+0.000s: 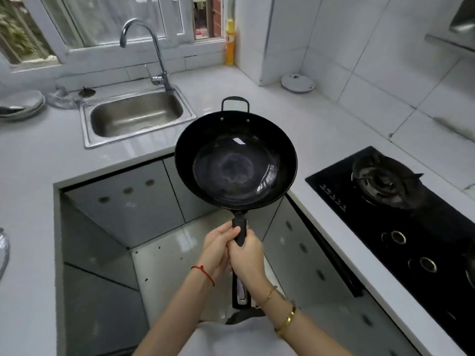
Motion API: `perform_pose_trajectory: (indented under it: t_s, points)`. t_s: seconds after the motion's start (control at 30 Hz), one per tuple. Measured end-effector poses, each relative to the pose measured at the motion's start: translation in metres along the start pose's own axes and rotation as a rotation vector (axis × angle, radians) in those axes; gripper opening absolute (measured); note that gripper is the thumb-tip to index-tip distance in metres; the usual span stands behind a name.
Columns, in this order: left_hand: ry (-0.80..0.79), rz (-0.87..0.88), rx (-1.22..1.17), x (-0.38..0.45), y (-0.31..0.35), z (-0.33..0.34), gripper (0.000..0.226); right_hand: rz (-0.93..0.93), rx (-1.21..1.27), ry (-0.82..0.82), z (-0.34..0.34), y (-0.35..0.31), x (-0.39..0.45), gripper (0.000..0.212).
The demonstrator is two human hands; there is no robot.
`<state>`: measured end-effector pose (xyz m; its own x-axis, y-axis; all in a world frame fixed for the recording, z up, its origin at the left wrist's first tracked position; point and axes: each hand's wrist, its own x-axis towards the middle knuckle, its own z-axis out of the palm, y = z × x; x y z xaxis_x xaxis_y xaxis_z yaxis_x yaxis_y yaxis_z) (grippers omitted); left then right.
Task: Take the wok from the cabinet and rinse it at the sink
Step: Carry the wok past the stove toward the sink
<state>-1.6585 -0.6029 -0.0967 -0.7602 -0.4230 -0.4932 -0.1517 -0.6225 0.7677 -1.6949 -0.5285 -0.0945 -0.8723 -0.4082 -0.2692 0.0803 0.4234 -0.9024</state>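
Observation:
A black wok with a long black handle and a small loop handle at its far rim hangs level in the air over the inner corner of the counter. My left hand and my right hand both grip the long handle, side by side. The wok looks empty, with a pale sheen at its bottom. The steel sink lies to the upper left of the wok, its basin empty. A curved chrome faucet stands behind it; no water runs.
A black gas hob fills the counter at the right. A yellow bottle stands in the window corner, a white lid behind the wok. Stacked plates sit at far left. Grey cabinet doors close off the space under the counter.

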Motion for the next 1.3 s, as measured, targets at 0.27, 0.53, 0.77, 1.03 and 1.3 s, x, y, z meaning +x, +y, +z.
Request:
perform_pose_trajectory:
  t_s: [0.27,0.53,0.77,1.03,1.3]
  points:
    - [-0.125,-0.062,-0.014,0.114,0.07,0.016,0.026,0.035,0.028,0.169,0.017,-0.041,0.114,0.016]
    - [-0.293,-0.204,0.063,0.237,0.132,0.016,0.024,0.156,0.107,0.388,0.05,-0.076,0.223,0.017]
    - [-0.411,-0.297,0.219,0.322,0.192,0.026,0.024,0.258,0.191,0.57,0.075,-0.116,0.305,0.017]
    - [-0.492,-0.399,0.292,0.382,0.213,0.068,0.029,0.34,0.218,0.74,0.066,-0.124,0.375,0.024]
    - [-0.507,-0.496,0.357,0.425,0.196,0.116,0.03,0.419,0.215,0.813,0.029,-0.107,0.419,0.022]
